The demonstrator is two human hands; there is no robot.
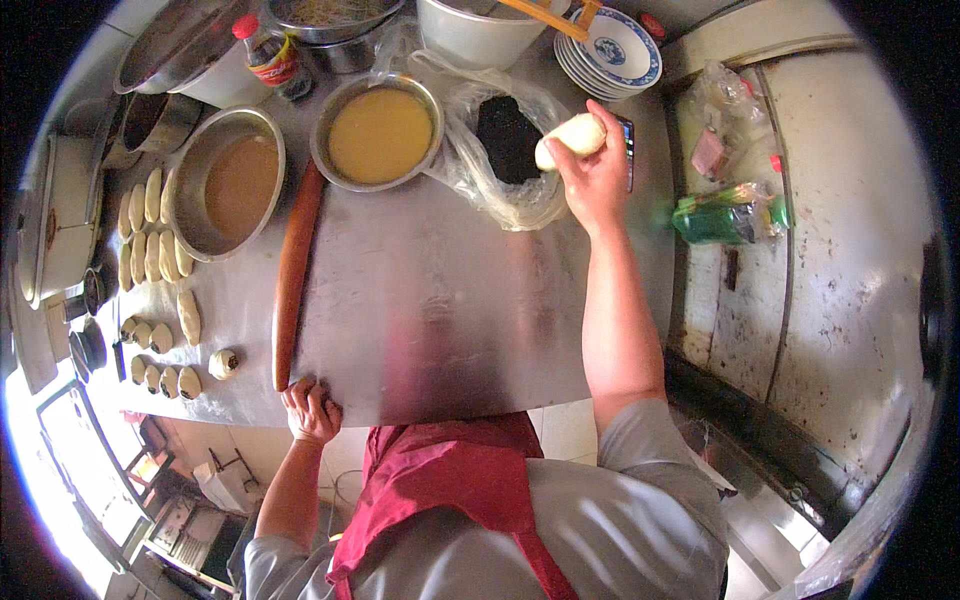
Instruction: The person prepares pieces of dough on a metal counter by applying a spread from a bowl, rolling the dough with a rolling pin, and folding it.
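Observation:
My right hand (600, 184) grips a pale, rounded piece of dough (583, 135) between thumb and fingers. It is raised at the right edge of an opened clear plastic bag (517, 214) that holds a black, fine-looking mass (504, 139). A phone (628, 154) is partly hidden behind this hand. Down at the front edge of the metal table (450, 300), my left hand (311, 411) rests with its fingers curled, beside the near end of a long wooden rolling pin (294, 277). Whether anything is under those fingers cannot be seen.
Left of the pin are elongated dough pieces (152, 255) and dark-tipped dough balls (169, 381). Metal bowls hold yellow liquid (381, 135) and brownish contents (240, 187). A cola bottle (271, 64), a large pot (480, 37) and stacked plates (607, 56) line the back.

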